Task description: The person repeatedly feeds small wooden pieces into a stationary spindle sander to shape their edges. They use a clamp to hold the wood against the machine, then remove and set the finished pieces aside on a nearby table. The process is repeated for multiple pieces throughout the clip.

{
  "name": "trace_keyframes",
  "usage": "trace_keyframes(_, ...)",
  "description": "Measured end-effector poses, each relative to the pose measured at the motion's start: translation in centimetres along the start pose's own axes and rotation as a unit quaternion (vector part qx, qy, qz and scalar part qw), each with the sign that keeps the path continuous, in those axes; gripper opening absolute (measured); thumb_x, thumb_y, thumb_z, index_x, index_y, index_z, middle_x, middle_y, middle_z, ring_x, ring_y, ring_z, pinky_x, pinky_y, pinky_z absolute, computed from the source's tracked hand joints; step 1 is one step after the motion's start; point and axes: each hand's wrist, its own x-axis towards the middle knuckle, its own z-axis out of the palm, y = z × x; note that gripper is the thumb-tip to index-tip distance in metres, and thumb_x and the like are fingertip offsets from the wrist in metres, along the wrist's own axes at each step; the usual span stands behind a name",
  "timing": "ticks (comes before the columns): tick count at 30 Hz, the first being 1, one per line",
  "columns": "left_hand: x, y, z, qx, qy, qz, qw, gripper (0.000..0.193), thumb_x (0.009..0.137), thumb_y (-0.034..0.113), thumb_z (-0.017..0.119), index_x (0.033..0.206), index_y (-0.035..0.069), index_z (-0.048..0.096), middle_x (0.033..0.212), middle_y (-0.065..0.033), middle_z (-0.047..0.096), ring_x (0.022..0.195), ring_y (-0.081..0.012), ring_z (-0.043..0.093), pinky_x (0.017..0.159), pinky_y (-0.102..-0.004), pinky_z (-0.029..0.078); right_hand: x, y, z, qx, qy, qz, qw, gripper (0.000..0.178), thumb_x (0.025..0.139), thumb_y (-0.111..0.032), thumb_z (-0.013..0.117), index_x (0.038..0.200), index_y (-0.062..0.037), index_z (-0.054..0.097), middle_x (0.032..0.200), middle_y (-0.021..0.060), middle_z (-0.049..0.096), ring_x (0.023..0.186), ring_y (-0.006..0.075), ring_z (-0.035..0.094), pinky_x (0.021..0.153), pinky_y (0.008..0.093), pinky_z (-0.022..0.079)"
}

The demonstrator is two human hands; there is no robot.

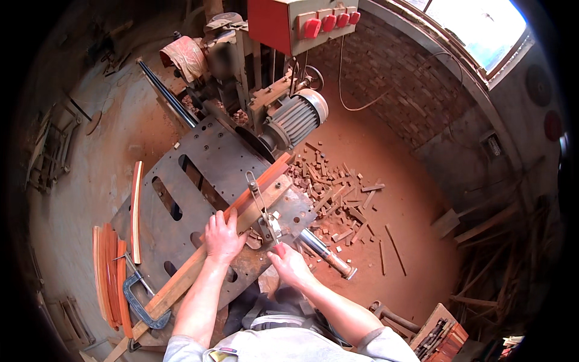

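A reddish wood strip [246, 196] lies along a pale wooden fence [181, 274] that runs diagonally across a dark steel machine table [208, 133]. My left hand [222, 236] is closed over the near end of this strip, fingers pressing it against the fence. On the fence's right side stands a metal clamp [265, 218] with a long slotted arm. My right hand [289, 263] is closed at the clamp's near end, around its lever; the fingers' undersides are hidden. At the far end of the strip sits a dark round blade [254, 143], beside a grey motor [297, 119].
Several reddish strips [108, 274] lie at the table's left edge, next to a blue C-clamp [142, 301] on the fence. One curved strip [137, 211] rests apart. Wood offcuts [338, 199] cover the floor at right. A red-buttoned control box [298, 27] hangs above.
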Motion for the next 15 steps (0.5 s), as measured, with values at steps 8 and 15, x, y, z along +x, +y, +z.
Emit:
trace_keyframes(8, -0.4, 0.0, 0.6, 0.008, 0.03, -0.002, 1.0, 0.076, 0.064, 0.034, 0.089, 0.13, 0.008, 0.063, 0.124, -0.0184, 0.057, 0.113, -0.035, 0.056, 0.094, -0.0476, 0.05, 0.5, 0.6, 0.1, 0.002, -0.006, -0.017, 1.0, 0.048, 0.096, -0.041, 0.058, 0.118, 0.0013, 0.059, 0.109, 0.0302, 0.068, 0.11, 0.0461, 0.063, 0.095, 0.0497, 0.049)
trace_keyframes(15, -0.5, 0.7, 1.0, 0.017, 0.031, -0.008, 0.999, 0.075, 0.064, 0.033, 0.088, 0.13, 0.008, 0.063, 0.123, -0.019, 0.058, 0.112, -0.0349, 0.057, 0.094, -0.0468, 0.05, 1.3, 2.6, 0.2, 0.008, -0.006, -0.049, 0.999, 0.051, 0.095, -0.043, 0.058, 0.12, 0.0021, 0.059, 0.111, 0.0317, 0.067, 0.112, 0.0469, 0.062, 0.096, 0.0499, 0.048)
